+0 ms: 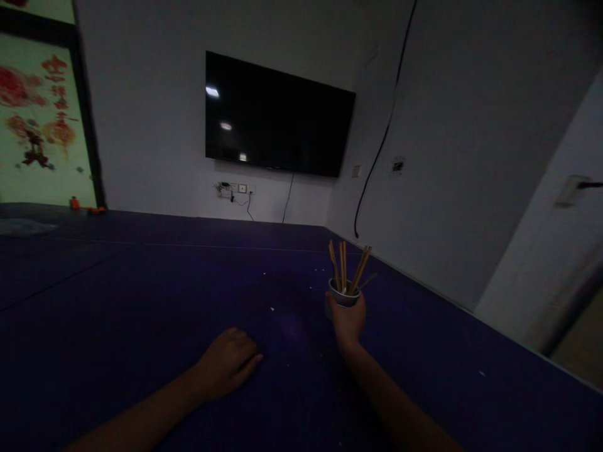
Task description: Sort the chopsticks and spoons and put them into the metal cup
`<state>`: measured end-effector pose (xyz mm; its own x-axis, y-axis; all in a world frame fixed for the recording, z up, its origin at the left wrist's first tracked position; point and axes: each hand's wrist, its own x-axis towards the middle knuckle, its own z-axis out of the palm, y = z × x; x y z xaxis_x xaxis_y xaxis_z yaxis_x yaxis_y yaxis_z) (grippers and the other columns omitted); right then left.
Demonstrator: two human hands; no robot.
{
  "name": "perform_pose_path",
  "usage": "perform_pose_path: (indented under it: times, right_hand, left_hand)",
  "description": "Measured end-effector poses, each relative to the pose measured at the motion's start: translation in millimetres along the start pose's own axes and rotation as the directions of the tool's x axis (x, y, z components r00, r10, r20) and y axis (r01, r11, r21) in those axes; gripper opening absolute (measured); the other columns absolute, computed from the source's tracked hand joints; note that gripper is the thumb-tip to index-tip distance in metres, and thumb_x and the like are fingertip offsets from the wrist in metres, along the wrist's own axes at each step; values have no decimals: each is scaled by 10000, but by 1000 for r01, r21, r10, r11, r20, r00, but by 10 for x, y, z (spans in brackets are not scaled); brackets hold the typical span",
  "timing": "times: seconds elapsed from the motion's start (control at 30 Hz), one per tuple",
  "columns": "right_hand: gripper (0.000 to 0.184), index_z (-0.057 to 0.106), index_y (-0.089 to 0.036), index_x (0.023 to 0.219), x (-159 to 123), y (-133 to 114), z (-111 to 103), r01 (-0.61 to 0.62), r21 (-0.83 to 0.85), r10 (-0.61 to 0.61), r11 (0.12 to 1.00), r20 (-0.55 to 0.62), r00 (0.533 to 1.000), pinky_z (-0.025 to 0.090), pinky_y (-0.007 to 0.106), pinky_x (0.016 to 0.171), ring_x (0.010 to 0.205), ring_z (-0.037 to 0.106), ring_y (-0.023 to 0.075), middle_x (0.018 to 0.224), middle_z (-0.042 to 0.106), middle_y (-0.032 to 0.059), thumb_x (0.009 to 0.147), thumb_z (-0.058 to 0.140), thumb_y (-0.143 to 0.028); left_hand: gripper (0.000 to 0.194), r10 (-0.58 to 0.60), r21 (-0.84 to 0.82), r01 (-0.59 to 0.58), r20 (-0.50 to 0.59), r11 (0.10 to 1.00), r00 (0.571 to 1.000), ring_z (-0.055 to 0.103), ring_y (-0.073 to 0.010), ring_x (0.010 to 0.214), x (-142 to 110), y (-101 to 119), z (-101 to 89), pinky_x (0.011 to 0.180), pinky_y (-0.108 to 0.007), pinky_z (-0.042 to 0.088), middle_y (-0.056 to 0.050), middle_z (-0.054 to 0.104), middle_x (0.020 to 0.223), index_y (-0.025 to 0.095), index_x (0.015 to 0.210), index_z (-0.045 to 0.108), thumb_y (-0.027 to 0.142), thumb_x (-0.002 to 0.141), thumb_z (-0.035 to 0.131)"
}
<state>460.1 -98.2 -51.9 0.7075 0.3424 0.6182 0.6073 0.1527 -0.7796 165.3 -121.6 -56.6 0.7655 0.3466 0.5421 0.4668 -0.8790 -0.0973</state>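
Note:
My right hand (349, 319) is closed around a grey cup (343, 297), gripping it from the near side. Several wooden chopsticks (343, 263) stand in the cup, fanning out at their tops. A thinner, darker stick (369, 280) leans out over the right side of the rim, its kind too dim to tell. The cup's lower part is in shadow and partly behind my hand. To the left, my left hand (230, 359) rests palm down on the purple surface (198, 289), with its fingers loosely bent, the thumb apart from them and nothing held.
Small white scraps (272, 309) are scattered over the surface. Small orange objects (96, 210) and a sheet of clear plastic (26, 226) lie at the far left. A television (277, 116) hangs on the back wall, and a black cable (384, 138) dangles along the right wall.

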Motion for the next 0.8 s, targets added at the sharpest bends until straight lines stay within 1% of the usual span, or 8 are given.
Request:
perform_pose_path:
  times: [0.1,0.27,0.33,0.4,0.47,0.53,0.63,0.8]
  right_hand:
    - [645,558,-159,1105,-24,-129,-12,-3,35,3,999,-5,1000,433,396,825,977,588,303,1067,634,147,571,726,-480]
    - [681,525,-179,1179,-229,-408,7,33,214,-68,976,158,985,426,408,890,1030,577,273,1137,618,122,593,739,-451]
    - [690,515,-183,1195,-380,-526,21,6,304,-95,953,278,956,429,410,907,1055,573,266,1147,617,115,595,755,-423]
    - [679,514,-190,1195,-550,-640,37,-51,377,-105,925,382,918,439,410,912,1046,585,258,1144,625,106,599,765,-397]
    - [663,513,-191,1197,-715,-740,56,-106,433,-115,895,455,883,456,403,904,1033,598,251,1137,632,99,613,764,-379]
    - [632,522,-192,1182,-853,-817,76,-139,488,-147,862,503,852,463,401,908,1030,604,249,1133,637,94,623,761,-367]
    - [621,525,-203,1176,-990,-876,104,-162,507,-176,847,553,814,462,420,921,1052,594,261,1137,635,92,627,767,-367]
    - [678,506,-225,1214,-1068,-882,124,-141,518,-243,844,603,760,438,463,955,1090,571,281,1159,622,88,612,783,-371]
  left_hand:
    - [352,8,15,-8,6,1000,1000,539,-143,613,0,-5,10,628,-290,387,-18,602,660,187,697,532,279,950,305]
    - [383,-65,13,65,-20,998,998,576,-153,650,-8,6,-6,661,-295,420,-31,629,685,189,734,568,333,956,291]
    - [370,-154,-1,155,-63,988,986,610,-182,740,-17,-1,-25,702,-318,450,-57,666,793,187,856,600,413,942,320]
    - [431,-252,-24,251,-112,968,961,617,-226,892,-30,-24,-39,778,-358,473,-97,672,987,179,1074,576,515,904,366]
    - [584,-323,-54,318,-134,946,937,587,-256,1020,-43,-62,-38,849,-392,473,-129,621,1161,173,1275,459,587,871,376]
    - [681,-357,-85,348,-136,934,924,555,-269,1094,-56,-105,-21,895,-416,461,-145,564,1257,174,1382,328,616,865,353]
    - [726,-346,-129,330,-130,935,929,522,-285,1151,-69,-154,17,926,-444,442,-166,518,1310,174,1429,230,625,869,327]
    - [720,-319,-171,294,-140,940,937,540,-291,1130,-75,-167,38,923,-448,444,-167,545,1278,185,1425,234,635,869,309]
